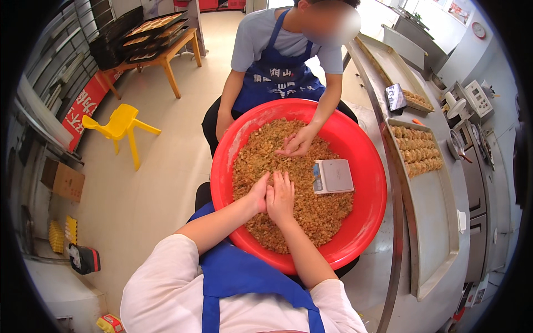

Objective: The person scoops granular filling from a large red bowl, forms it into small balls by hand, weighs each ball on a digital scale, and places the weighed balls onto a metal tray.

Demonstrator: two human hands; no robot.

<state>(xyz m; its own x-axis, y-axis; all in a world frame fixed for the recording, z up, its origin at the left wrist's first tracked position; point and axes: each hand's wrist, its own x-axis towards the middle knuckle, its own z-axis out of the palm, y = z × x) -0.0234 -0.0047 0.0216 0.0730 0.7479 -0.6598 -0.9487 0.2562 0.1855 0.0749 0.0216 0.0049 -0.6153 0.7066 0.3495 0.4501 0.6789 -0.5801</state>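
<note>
The crumbly brown mixture lay in one red basin. Over the basin's middle, the left hand and right hand met palm to palm, the grip nearly closed; whether it held anything could not be told. Even pressure, low over the basin, would probably have packed it best. Inside the basin's right side sat one digital scale; toward its far side hung one co-worker's hand. Right of the basin, two metal trays rested on one table.

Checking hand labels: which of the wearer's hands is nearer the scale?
Right. The right hand is left of the scale in the picture, with crumbly mixture showing between; the left hand is farther left, against the right.
</note>
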